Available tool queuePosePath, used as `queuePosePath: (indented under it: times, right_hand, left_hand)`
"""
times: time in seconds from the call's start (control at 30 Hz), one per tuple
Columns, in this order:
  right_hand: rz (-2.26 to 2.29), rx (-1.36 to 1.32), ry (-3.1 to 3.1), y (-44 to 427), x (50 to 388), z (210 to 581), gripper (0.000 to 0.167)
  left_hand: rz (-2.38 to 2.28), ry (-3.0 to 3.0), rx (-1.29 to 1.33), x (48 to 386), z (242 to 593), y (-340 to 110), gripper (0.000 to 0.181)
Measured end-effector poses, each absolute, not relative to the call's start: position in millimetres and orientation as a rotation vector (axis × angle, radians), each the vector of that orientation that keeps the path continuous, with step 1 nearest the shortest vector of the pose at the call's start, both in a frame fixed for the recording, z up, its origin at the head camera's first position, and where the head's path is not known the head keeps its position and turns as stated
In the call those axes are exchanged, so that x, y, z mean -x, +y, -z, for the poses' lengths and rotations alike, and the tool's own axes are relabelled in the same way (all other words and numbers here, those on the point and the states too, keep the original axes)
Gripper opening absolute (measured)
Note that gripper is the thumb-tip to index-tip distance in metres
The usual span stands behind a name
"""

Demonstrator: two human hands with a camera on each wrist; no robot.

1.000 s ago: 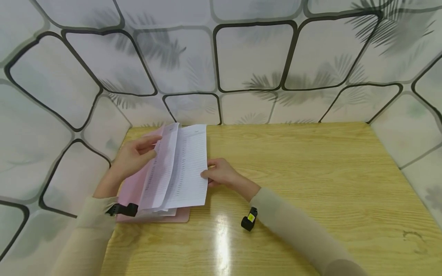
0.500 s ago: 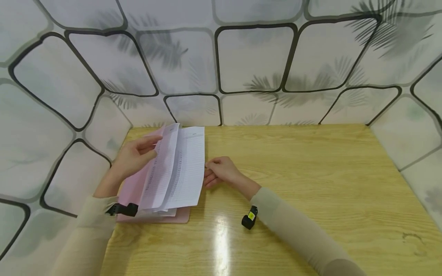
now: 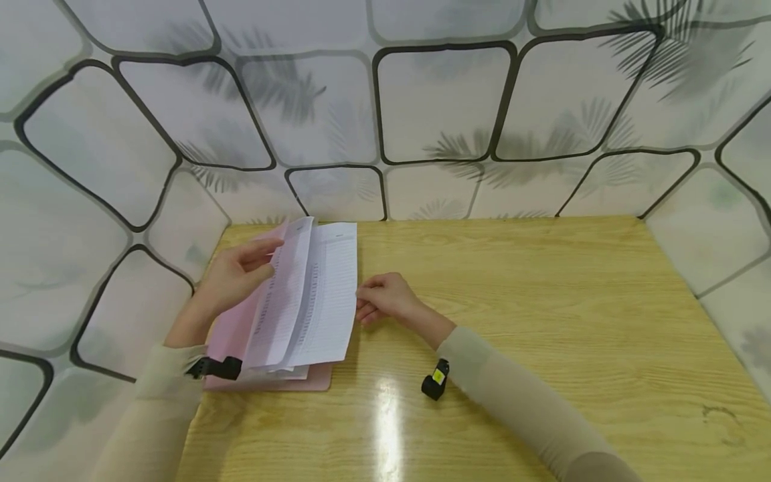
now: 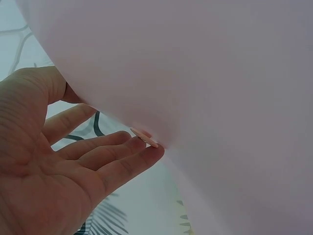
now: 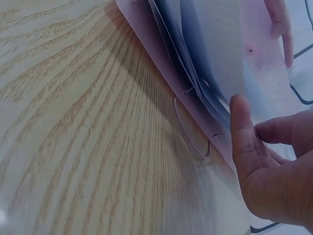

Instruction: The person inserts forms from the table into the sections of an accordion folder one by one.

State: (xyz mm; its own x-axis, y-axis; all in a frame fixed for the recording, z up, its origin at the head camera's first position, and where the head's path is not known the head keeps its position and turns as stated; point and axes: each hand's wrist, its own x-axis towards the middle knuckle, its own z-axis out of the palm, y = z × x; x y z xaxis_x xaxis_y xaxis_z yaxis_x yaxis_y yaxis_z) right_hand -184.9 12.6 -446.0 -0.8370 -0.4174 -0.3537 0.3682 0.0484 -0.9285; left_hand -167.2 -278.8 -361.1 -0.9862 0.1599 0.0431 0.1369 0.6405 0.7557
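A pink folder (image 3: 265,385) lies at the table's left side with its cover (image 4: 195,73) lifted and lined white sheets inside. My left hand (image 3: 231,278) pinches the cover's edge, its fingers by a small round disc (image 4: 145,137) in the left wrist view. One printed sheet (image 3: 289,288) stands curled up beside the cover. Another sheet (image 3: 328,294) slants out to the right. At that sheet's right edge is my right hand (image 3: 385,298), thumb and forefinger pinching it; the other fingers hang loosely below. In the right wrist view a thin string loop (image 5: 193,144) trails from the folder.
The wooden table (image 3: 512,301) stretches to the right of the folder. Patterned walls (image 3: 446,100) stand at the back and on both sides, the left one close to my left arm. A black camera (image 3: 435,380) sits on the right sleeve.
My right thumb has left its place on top of the sheet, and the fingers have shifted to pinch its edge. The sheet's right side has moved slightly left. My left hand stays put.
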Motion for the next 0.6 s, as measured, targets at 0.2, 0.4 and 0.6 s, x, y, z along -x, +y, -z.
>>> queuePosePath:
  times: [0.2, 0.4, 0.6]
  right_hand:
    - [1.849, 0.047, 1.762, 5, 184, 445, 0.026]
    - [1.864, 0.073, 1.747, -1, 184, 448, 0.021]
    - [1.85, 0.071, 1.748, -9, 184, 448, 0.023]
  left_hand:
    - [-1.289, 2.824, -0.277, 168, 363, -279, 0.048]
    - [-1.311, 2.807, -0.277, 166, 360, -278, 0.048]
    - [-1.333, 2.799, -0.296, 167, 361, -279, 0.048]
